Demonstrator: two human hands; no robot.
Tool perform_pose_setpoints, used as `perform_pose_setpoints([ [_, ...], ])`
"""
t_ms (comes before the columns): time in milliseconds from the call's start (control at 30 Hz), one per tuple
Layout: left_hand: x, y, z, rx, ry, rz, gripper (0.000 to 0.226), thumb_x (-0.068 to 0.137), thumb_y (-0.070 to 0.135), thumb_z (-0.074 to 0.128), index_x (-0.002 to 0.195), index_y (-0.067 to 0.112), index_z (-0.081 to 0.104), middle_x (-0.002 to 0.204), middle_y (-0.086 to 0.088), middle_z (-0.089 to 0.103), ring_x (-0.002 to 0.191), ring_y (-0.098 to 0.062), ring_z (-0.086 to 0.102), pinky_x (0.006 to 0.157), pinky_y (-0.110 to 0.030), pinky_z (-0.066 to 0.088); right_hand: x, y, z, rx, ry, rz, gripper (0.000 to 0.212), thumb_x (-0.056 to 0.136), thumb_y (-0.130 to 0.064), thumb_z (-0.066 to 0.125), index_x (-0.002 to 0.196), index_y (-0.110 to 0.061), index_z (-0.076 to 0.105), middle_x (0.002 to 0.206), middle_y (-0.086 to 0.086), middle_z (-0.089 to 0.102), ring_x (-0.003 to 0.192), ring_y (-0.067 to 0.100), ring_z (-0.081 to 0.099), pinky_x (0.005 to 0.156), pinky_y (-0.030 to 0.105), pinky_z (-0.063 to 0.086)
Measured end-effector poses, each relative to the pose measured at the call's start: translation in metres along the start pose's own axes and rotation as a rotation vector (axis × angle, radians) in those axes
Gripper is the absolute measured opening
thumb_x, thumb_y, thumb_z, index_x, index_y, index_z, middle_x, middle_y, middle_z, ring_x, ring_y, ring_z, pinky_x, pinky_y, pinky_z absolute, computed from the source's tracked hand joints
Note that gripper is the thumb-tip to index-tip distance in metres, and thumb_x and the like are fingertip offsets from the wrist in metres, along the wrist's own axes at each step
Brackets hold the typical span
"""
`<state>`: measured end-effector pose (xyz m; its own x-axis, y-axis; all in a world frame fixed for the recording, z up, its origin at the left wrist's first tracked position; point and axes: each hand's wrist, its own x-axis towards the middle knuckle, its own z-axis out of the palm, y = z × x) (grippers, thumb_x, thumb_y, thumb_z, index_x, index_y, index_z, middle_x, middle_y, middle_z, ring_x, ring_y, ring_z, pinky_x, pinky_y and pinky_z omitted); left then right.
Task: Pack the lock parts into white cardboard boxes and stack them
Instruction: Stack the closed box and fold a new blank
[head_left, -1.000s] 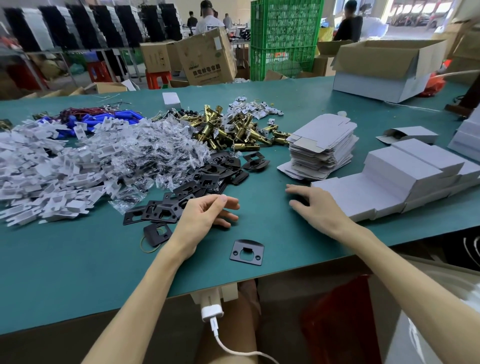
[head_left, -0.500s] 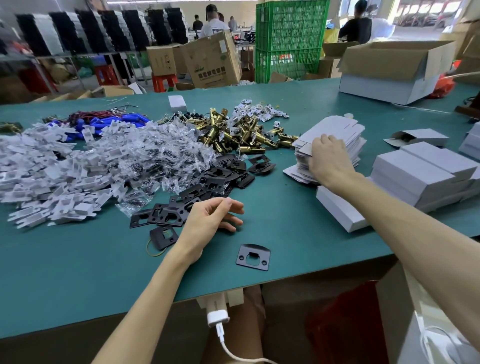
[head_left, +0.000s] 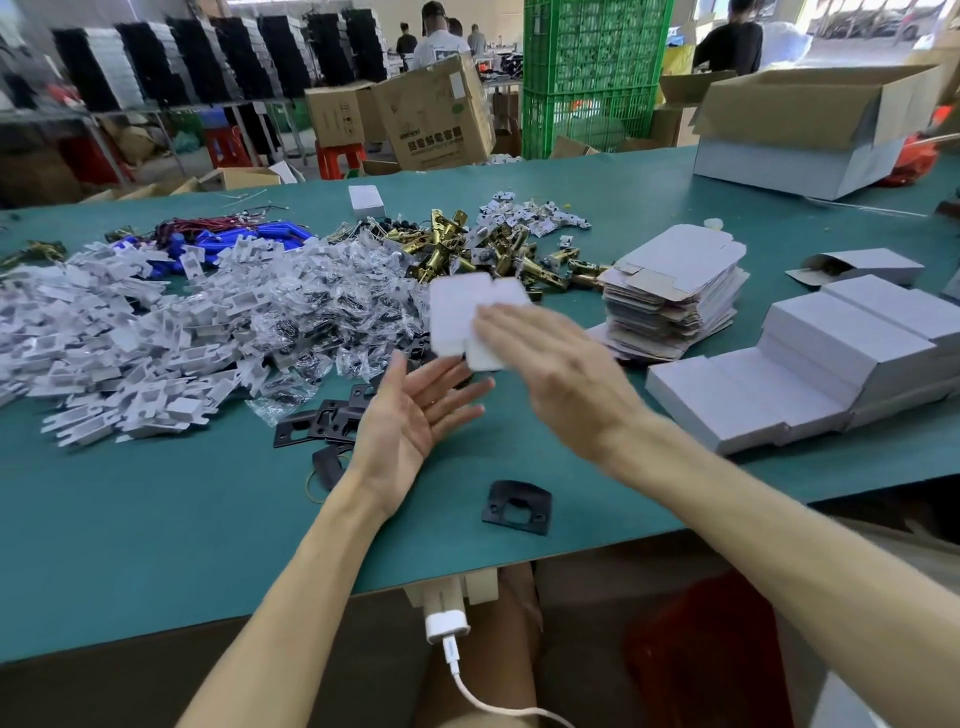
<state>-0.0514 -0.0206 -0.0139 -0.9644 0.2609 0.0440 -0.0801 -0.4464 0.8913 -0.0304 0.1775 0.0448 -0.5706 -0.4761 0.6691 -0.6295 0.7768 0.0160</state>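
My right hand (head_left: 558, 379) holds a flat white cardboard box blank (head_left: 467, 312) above the table's middle; the blank is blurred by motion. My left hand (head_left: 410, 415) lies palm up with straight fingers just below the blank, holding nothing. To the right sits the stack of flat box blanks (head_left: 675, 296). Closed white boxes (head_left: 810, 358) lie stacked at the far right. A black strike plate (head_left: 517, 506) lies alone near the front edge. More black plates (head_left: 322, 426), bagged screws (head_left: 311, 312), brass latches (head_left: 483, 254) and white plastic pieces (head_left: 93, 343) are piled to the left.
The green table (head_left: 156, 519) has a bare strip along its front edge. A large open carton (head_left: 810, 130) stands at the back right. A small white box (head_left: 366, 200) and blue parts (head_left: 249, 244) lie at the back. A charger (head_left: 447, 618) hangs under the edge.
My right hand lifted one flat blank off the stack and carried it left toward the middle. My left hand rose from the black plates and turned palm up.
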Motion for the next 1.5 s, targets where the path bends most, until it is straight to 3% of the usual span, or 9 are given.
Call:
perform_pose_setpoints([
  [233, -0.004, 0.017, -0.015, -0.466, -0.169, -0.081, 0.098, 0.096, 0.069, 0.047, 0.159, -0.003, 0.026, 0.163, -0.025, 0.036, 0.152, -0.036, 0.036, 0.127, -0.048, 0.025, -0.021, -0.044, 0.041, 0.45, -0.052, 0.042, 0.054, 0.093, 0.014, 0.061, 0.142, -0.008, 0.059, 0.152, 0.006, 0.051, 0.148, 0.026, 0.038, 0.119, 0.044, 0.036],
  [400, -0.005, 0.017, -0.017, -0.431, -0.103, -0.026, 0.091, 0.089, 0.068, 0.056, 0.153, 0.005, 0.048, 0.155, -0.015, 0.052, 0.143, -0.028, 0.051, 0.117, -0.046, 0.043, -0.025, -0.054, 0.043, 0.788, -0.155, 0.416, 0.085, 0.09, -0.03, 0.077, 0.16, -0.021, 0.029, 0.168, -0.005, 0.019, 0.155, 0.009, 0.012, 0.127, 0.029, 0.016],
  [467, -0.006, 0.019, -0.016, -0.391, -0.092, 0.01, 0.088, 0.089, 0.065, 0.059, 0.153, 0.005, 0.049, 0.151, -0.013, 0.056, 0.139, -0.026, 0.054, 0.113, -0.044, 0.047, -0.025, -0.057, 0.042, 0.948, -0.174, 0.603, 0.091, 0.087, -0.041, 0.076, 0.16, -0.02, 0.027, 0.161, -0.005, 0.023, 0.151, 0.007, 0.023, 0.124, 0.031, 0.027],
  [600, -0.008, 0.019, -0.013, -0.263, -0.124, 0.041, 0.1, 0.082, 0.064, 0.073, 0.157, 0.006, 0.041, 0.154, -0.013, 0.052, 0.14, -0.025, 0.051, 0.115, -0.045, 0.044, -0.019, -0.058, 0.045, 1.38, -0.049, 0.924, 0.045, 0.1, -0.025, 0.065, 0.141, -0.014, 0.05, 0.132, 0.008, 0.061, 0.116, 0.023, 0.065, 0.09, 0.043, 0.06],
  [700, -0.009, 0.018, -0.013, -0.153, -0.176, 0.035, 0.106, 0.079, 0.068, 0.073, 0.158, 0.007, 0.039, 0.151, -0.013, 0.052, 0.135, -0.024, 0.053, 0.116, -0.045, 0.044, -0.015, -0.053, 0.049, 1.312, -0.039, 1.015, 0.027, 0.097, -0.009, 0.065, 0.124, -0.011, 0.061, 0.12, 0.013, 0.07, 0.11, 0.031, 0.067, 0.096, 0.053, 0.055],
  [833, -0.009, 0.016, -0.015, -0.107, -0.22, 0.008, 0.108, 0.075, 0.066, 0.077, 0.159, 0.01, 0.038, 0.154, -0.008, 0.051, 0.144, -0.022, 0.046, 0.115, -0.046, 0.043, -0.015, -0.05, 0.049, 1.515, -0.065, 1.079, 0.031, 0.096, 0.001, 0.063, 0.126, -0.002, 0.061, 0.125, 0.02, 0.068, 0.099, 0.021, 0.068, 0.089, 0.038, 0.057],
  [933, -0.01, 0.016, -0.013, -0.097, -0.229, -0.001, 0.103, 0.075, 0.063, 0.079, 0.158, 0.013, 0.042, 0.153, -0.005, 0.053, 0.143, -0.019, 0.048, 0.11, -0.042, 0.046, -0.019, -0.048, 0.051, 1.576, -0.028, 1.069, 0.034, 0.096, 0.001, 0.063, 0.129, 0.003, 0.059, 0.125, 0.021, 0.068, 0.098, 0.019, 0.067, 0.084, 0.03, 0.057],
  [1100, -0.012, 0.016, -0.009, -0.065, -0.209, 0.016, 0.106, 0.069, 0.065, 0.083, 0.154, 0.015, 0.045, 0.15, -0.006, 0.053, 0.14, -0.022, 0.049, 0.109, -0.042, 0.047, -0.019, -0.049, 0.053, 1.561, -0.008, 1.058, 0.036, 0.093, -0.007, 0.069, 0.128, -0.002, 0.062, 0.123, 0.017, 0.071, 0.103, 0.021, 0.068, 0.092, 0.037, 0.056],
  [1500, -0.015, 0.019, -0.003, -0.054, -0.203, -0.003, 0.108, 0.074, 0.063, 0.08, 0.159, 0.012, 0.039, 0.164, -0.013, 0.04, 0.154, -0.027, 0.035, 0.125, -0.055, 0.028, -0.022, -0.046, 0.057, 1.643, 0.025, 1.032, 0.037, 0.093, 0.005, 0.063, 0.13, 0.001, 0.06, 0.121, 0.017, 0.071, 0.1, 0.022, 0.068, 0.085, 0.029, 0.058],
])
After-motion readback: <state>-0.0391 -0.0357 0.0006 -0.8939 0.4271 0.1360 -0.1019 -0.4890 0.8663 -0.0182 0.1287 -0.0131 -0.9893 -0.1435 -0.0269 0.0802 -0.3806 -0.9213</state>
